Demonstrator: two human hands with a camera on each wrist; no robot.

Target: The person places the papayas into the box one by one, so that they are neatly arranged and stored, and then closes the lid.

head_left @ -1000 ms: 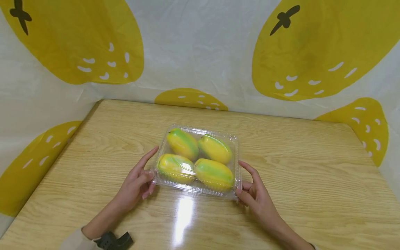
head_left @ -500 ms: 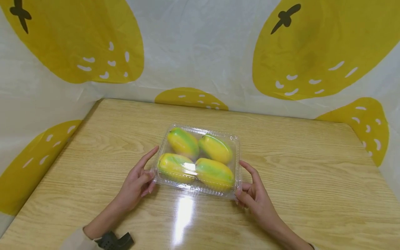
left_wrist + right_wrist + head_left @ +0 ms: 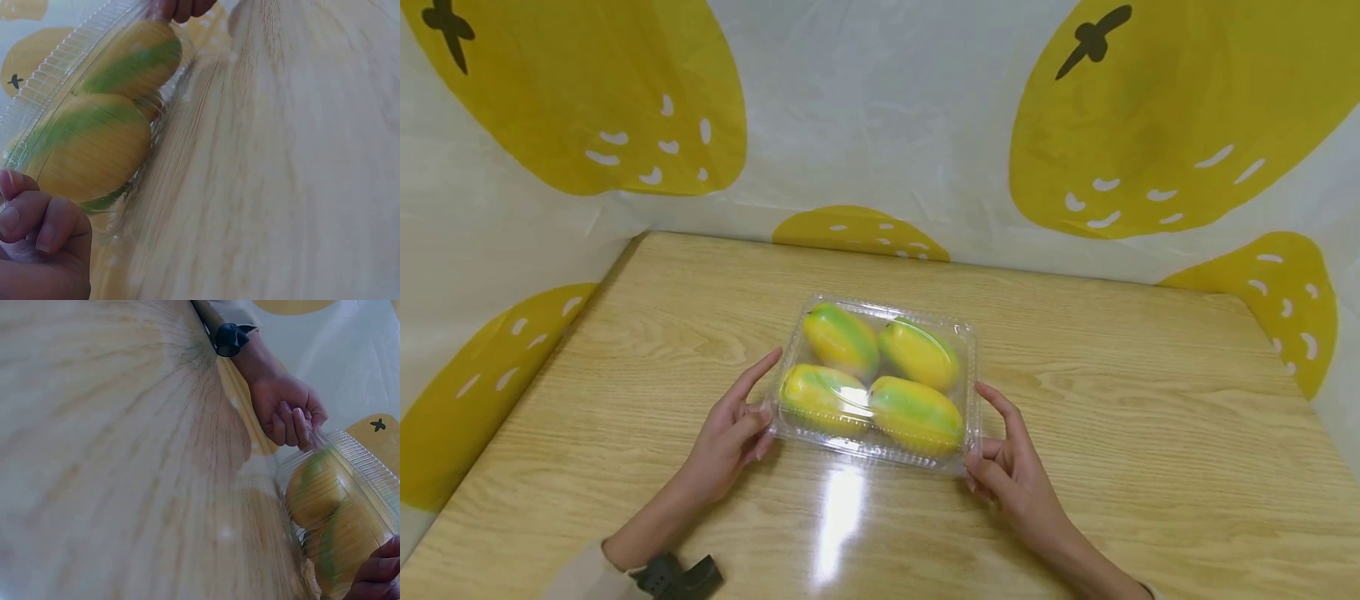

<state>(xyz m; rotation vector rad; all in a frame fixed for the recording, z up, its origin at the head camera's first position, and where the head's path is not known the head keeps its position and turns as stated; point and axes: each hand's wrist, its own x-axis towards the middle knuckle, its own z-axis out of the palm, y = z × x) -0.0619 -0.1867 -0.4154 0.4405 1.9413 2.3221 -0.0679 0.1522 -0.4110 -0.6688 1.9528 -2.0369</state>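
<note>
A clear plastic clamshell box (image 3: 868, 452) lies in front of me, its lid down over several yellow-green mangoes (image 3: 916, 412) set in two rows. My left hand (image 3: 724, 446) pinches the near left corner between thumb and fingers, with the index finger stretched along the left side. On the opposite side, my right hand (image 3: 1018, 475) pinches the near right corner, its index fingertip at the box's right edge. From the left wrist view, mangoes (image 3: 87, 147) press close behind the ribbed clear wall. Both hands also show in the right wrist view, at either end of the box.
Beneath everything is a wood-grain table (image 3: 1150, 400), with a bright light reflection near its front. A white cloth (image 3: 880, 108) printed with big yellow fruit hangs along the back and sides. A black strap device (image 3: 676, 577) sits at my left wrist.
Both hands keep the same hold on the box. The whole head view shifts very slightly, and the box and mangoes stay put between the hands.
</note>
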